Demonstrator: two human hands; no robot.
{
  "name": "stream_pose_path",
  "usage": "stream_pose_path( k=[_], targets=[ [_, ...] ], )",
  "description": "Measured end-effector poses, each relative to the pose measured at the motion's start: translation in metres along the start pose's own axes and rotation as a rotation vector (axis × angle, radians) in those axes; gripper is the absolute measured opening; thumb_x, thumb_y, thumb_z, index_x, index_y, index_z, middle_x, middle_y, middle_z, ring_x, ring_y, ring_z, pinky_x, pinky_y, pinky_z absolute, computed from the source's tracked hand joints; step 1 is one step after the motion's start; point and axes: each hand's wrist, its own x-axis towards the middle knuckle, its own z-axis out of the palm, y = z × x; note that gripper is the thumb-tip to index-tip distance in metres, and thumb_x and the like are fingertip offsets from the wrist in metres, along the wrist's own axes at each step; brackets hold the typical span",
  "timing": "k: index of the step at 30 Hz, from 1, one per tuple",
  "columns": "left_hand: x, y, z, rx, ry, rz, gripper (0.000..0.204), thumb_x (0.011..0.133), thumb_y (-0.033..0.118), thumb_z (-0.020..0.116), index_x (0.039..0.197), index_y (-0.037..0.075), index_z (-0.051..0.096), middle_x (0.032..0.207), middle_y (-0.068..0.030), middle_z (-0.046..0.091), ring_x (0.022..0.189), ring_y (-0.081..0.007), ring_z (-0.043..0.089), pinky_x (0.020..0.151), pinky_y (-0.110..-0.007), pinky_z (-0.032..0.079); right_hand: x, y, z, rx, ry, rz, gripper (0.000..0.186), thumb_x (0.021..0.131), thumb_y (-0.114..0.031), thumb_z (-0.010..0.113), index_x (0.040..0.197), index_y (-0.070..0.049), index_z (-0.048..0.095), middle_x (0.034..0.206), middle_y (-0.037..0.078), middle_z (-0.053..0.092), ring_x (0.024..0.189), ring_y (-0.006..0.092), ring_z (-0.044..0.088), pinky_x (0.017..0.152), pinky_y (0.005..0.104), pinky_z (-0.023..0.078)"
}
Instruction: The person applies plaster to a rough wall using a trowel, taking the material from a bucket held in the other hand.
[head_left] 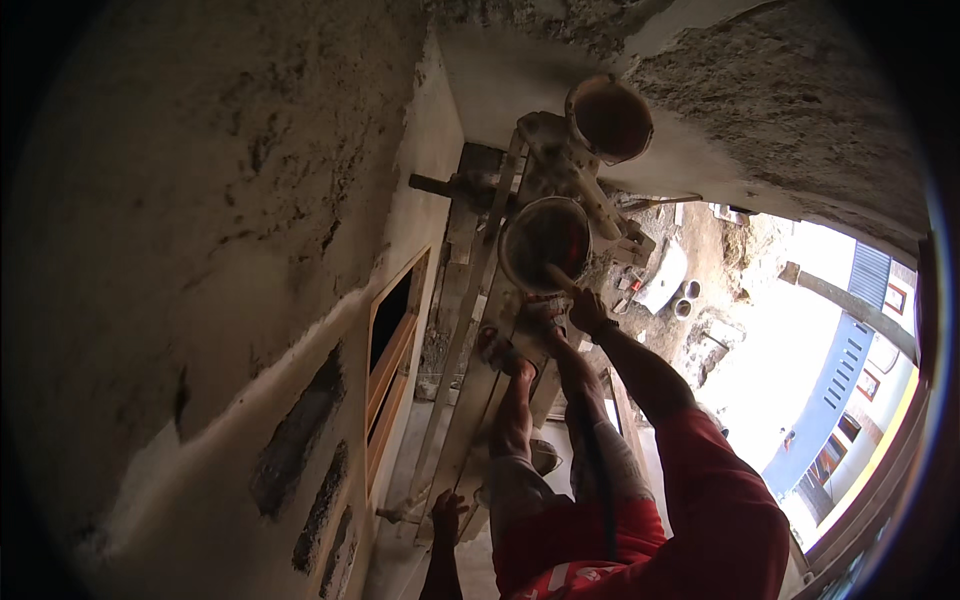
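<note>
I stand barefoot on a wooden scaffold plank [470, 420] beside a rough plastered wall [200, 250]. My right hand [586, 310] reaches down and grips a thin tool handle [558, 278] whose far end dips into a dark round bucket [545, 240] at the plank's far end. What the tool's tip looks like is hidden inside the bucket. My left hand [447, 510] hangs low by the plank's near edge with its fingers spread and nothing in it. A second, reddish bucket [608, 118] sits farther along the scaffold.
A wooden window frame [395, 340] is set in the wall just left of the planks. Far below on the dirt ground lie a white basin [665, 275] and two small cans [686, 300]. A blue-shuttered building [850, 370] stands at the right.
</note>
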Motion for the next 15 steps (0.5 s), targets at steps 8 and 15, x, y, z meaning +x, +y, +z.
stream_pose_path(
  k=[8,15],
  targets=[
    [0.109,0.072,0.019,0.098,0.104,0.056,0.042,0.098,0.024,0.053,0.13,-0.003,0.049,0.104,-0.0128,0.064,0.083,-0.0213,0.065,0.074,-0.034,0.054,0.124,-0.035,0.056,-0.111,0.026,-0.221,0.046,0.082,-0.012,0.053,0.127,-0.003,0.046,0.109,0.024,0.058,0.095,0.0442,0.06,0.081,0.0568,0.047],
    [0.133,0.165,0.1,0.108,-0.083,0.313,0.057,0.098,0.038,0.052,0.137,-0.003,0.043,0.117,-0.0186,0.06,0.102,-0.0261,0.063,0.093,-0.038,0.049,0.084,-0.009,0.015,0.025,-0.057,-0.218,0.041,0.081,-0.024,0.059,0.118,-0.007,0.054,0.101,0.021,0.064,0.097,0.0393,0.063,0.081,0.054,0.05]
  ],
)
